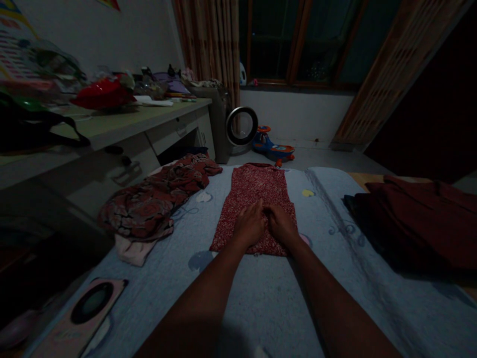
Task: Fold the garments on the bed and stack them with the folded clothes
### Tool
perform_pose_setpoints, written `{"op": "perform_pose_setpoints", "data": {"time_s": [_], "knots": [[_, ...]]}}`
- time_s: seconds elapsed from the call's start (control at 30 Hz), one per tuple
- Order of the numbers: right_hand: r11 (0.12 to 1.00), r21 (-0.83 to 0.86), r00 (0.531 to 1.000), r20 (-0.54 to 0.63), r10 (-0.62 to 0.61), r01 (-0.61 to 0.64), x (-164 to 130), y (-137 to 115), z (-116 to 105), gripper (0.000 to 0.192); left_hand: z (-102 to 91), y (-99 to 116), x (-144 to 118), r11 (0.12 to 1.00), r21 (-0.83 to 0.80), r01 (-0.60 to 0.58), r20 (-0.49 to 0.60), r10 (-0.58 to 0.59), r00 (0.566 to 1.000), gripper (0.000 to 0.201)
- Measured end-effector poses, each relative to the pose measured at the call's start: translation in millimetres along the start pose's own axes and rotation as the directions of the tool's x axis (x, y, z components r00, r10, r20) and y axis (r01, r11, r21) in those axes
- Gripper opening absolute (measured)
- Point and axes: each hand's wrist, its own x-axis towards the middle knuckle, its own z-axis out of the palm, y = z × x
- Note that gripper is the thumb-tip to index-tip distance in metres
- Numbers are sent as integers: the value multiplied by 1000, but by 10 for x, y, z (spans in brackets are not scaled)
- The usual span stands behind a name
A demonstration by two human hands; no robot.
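With fingers [257,208] of left hand [249,226] and right hand [282,226] meeting over red patterned top [257,186], cannot tell whether pinching it. Laid flat on blue bedspread [268,298], apparently part-folded. Yet to fold, probably, crumpled floral cloth [143,209] at left. Apparently finished with folded maroon clothes [425,214] stacked at right.

The head camera looks forward (and down) over bedding [268,293].

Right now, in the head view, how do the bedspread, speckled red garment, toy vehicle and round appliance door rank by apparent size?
1. Bedspread
2. Speckled red garment
3. Toy vehicle and round appliance door: too alike to rank
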Motion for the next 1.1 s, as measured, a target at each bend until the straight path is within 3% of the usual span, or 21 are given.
{"op": "perform_pose_setpoints", "data": {"time_s": [0.27,0.6,0.9,1.1], "knots": [[990,-122,991,118,-62,77,9,78,18,47,-3,-42,-19,999,20,-35,1,35,999,53],[974,-205,987,149,-63,93,11,96,34,48,-55,-89,13,998,-50,-37,15,38,999,53],[963,-254,989,140,-52,87,7,97,48,43,-223,-179,37,998,-22,-58,118,60,991,53],[962,-267,988,156,-11,53,11,78,46,43,-168,-324,102,995,-90,-34,135,46,990,58]]}}
